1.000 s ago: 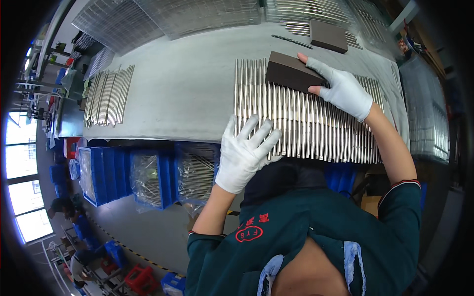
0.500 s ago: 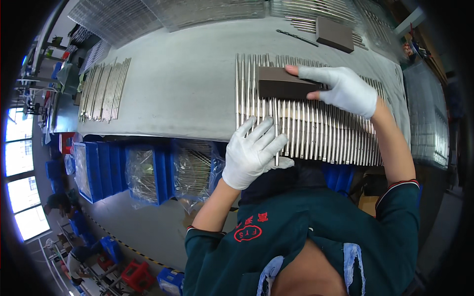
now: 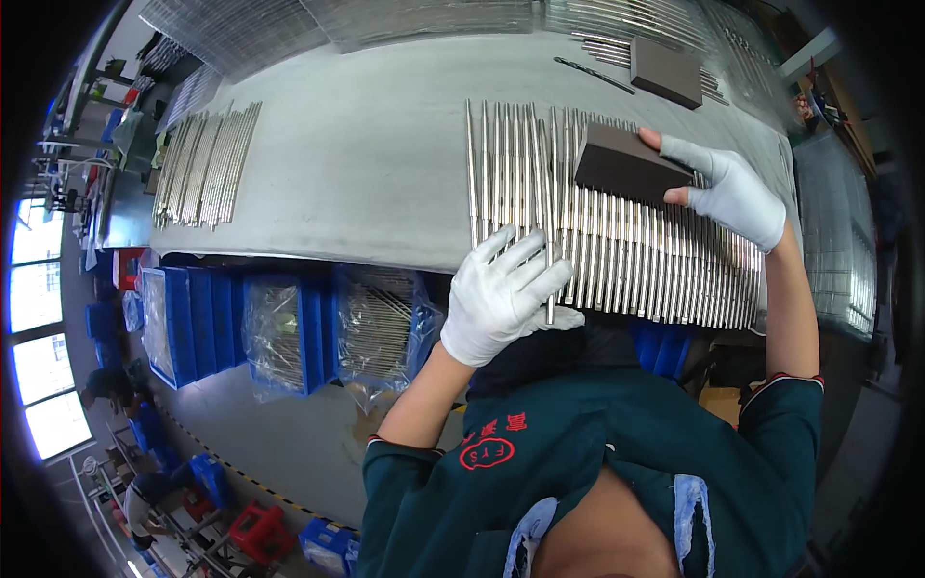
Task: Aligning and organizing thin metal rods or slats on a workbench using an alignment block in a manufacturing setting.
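Observation:
A row of slim, stepped metal rods lies side by side on the grey-covered table, with their near ends at its front edge. My right hand, in a white glove with bare thumb and fingertip, grips a dark brown rectangular block by its right end. The block rests on or just over the upper part of the rods. My gloved left hand lies over the near ends of the leftmost rods, fingers spread and thumb reaching below the edge. Several rods beside its fingers lean at a slant, with narrow gaps between them.
Another brown block sits on rods at the back right, near a dark drill bit. A separate bundle of rods lies at the left. Clear plastic trays line the back. Blue crates stand below the table's front edge.
My right hand has carried the block to the right along the rods. The leftmost rods now stand more apart and slanted. My left hand stays nearly in place.

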The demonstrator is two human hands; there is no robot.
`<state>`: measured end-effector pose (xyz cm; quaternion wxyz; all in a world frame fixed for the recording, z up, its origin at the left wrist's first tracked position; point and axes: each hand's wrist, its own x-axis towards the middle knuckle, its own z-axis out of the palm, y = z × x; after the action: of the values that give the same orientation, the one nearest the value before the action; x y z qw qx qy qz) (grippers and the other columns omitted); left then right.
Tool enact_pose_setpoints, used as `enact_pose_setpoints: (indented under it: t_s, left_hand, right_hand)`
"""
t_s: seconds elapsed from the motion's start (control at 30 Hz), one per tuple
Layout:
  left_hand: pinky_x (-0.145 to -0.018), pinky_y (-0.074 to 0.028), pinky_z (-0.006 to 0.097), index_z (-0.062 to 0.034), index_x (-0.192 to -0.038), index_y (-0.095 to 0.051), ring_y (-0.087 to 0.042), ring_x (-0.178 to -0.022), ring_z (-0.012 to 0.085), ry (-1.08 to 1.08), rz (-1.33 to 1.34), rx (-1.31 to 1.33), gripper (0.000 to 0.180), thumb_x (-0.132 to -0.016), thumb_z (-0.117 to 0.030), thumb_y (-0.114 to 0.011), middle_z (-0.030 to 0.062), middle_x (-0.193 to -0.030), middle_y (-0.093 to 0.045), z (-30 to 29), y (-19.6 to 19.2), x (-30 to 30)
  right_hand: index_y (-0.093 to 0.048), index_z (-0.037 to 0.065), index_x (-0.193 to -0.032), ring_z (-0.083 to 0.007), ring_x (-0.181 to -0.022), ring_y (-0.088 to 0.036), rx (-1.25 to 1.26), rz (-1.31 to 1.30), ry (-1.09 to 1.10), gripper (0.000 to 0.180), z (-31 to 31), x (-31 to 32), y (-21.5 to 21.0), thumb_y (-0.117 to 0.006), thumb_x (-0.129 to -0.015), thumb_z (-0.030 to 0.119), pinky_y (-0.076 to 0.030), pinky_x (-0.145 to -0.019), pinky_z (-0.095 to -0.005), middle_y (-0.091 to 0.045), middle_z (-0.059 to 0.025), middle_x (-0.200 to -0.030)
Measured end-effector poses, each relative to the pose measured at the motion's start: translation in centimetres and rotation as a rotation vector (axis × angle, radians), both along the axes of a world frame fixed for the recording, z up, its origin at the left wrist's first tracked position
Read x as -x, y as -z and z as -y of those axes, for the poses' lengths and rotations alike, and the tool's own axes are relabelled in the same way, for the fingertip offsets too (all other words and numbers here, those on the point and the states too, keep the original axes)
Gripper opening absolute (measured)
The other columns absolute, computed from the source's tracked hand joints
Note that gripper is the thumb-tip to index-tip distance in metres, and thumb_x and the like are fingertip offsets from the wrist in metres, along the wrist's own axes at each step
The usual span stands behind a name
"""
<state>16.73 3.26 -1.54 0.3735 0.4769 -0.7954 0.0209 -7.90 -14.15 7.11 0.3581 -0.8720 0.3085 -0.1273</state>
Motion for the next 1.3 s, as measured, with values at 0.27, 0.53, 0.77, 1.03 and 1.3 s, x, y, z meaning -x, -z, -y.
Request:
enact_pose_setpoints:
  t_s: [0.27,0.53,0.77,1.03,1.3]
  left_hand:
    - [-0.091,-0.051,0.045,-0.0099,-0.107,-0.062,-0.066,-0.098,0.0273,0.008,-0.041,0.017,0.06,-0.066,-0.05,-0.079,0.007,-0.092,-0.068,-0.1,0.4,-0.1]
    - [-0.092,-0.051,0.046,-0.0105,-0.107,-0.063,-0.065,-0.1,0.0273,0.03,0.015,0.003,0.058,-0.066,-0.049,-0.078,0.0067,-0.092,-0.067,-0.1,0.6,-0.4]
    - [-0.092,-0.05,0.049,-0.0127,-0.115,-0.06,-0.067,-0.098,0.0304,0.038,0.025,-0.022,0.068,-0.063,-0.051,-0.08,0.0053,-0.095,-0.071,-0.1,0.5,-0.3]
    - [-0.09,-0.051,0.045,-0.0105,-0.103,-0.065,-0.065,-0.099,0.0276,0.028,-0.006,0.021,0.057,-0.064,-0.05,-0.079,0.0071,-0.09,-0.068,0.3,0.6,0.1]
    - [-0.094,-0.048,0.05,-0.0105,-0.114,-0.063,-0.066,-0.101,0.0324,0.034,0.023,-0.111,0.061,-0.067,-0.047,-0.079,0.0072,-0.097,-0.071,-0.3,0.1,-0.3]
  right_hand:
    - [-0.049,0.035,-0.143,-0.0351,-0.093,-0.067,0.183,-0.03,-0.115,0.069,-0.4,-4.1,0.6,-0.072,-0.083,0.009,-0.054,-0.082,-0.0352,-0.067,-0.0138,-0.119]
    - [-0.055,0.023,-0.139,-0.0321,-0.115,-0.062,0.02,-0.152,-0.096,0.068,0.4,-4.2,-0.2,-0.073,-0.078,-0.001,-0.052,-0.097,-0.0352,-0.063,-0.0087,-0.129]
    - [-0.052,0.032,-0.141,-0.0327,-0.104,-0.067,0.018,0.038,-0.161,0.069,-0.1,-5.7,0.6,-0.072,-0.08,0.003,-0.055,-0.087,-0.0367,-0.067,-0.01,-0.122]
    - [-0.052,0.024,-0.142,-0.0326,-0.115,-0.062,0.193,-0.106,-0.094,0.069,-1.1,-6.5,0.7,-0.071,-0.08,-0.001,-0.052,-0.094,-0.0354,-0.063,-0.0112,-0.129]
    - [-0.049,0.03,-0.144,-0.0278,-0.098,-0.071,0.097,-0.019,0.115,0.071,-1.6,1.8,0.5,-0.07,-0.083,0.001,-0.054,-0.086,-0.0343,-0.067,-0.0151,-0.121]
